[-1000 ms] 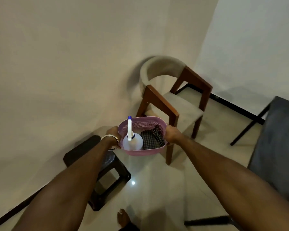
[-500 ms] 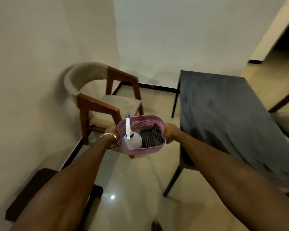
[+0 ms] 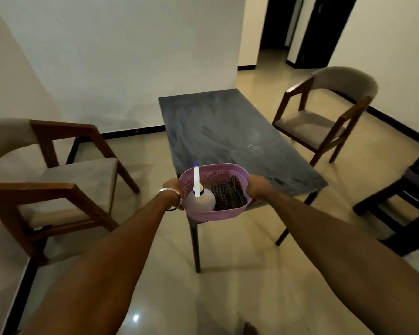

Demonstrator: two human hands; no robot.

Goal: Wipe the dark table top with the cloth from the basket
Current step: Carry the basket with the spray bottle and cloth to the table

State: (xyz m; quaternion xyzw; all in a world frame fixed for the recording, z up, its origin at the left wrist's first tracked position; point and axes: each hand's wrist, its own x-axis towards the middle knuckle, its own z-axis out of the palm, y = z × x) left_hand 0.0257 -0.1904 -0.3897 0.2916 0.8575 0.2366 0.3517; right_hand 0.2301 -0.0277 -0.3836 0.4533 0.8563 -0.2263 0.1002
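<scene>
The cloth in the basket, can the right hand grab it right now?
Probably not yet: the right hand is gripping the basket rim. The cloth lies uncovered beside the bottle.

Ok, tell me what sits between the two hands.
In the head view, the pink basket spans between the left hand and right hand, holding a white bottle beside the checked cloth.
</scene>
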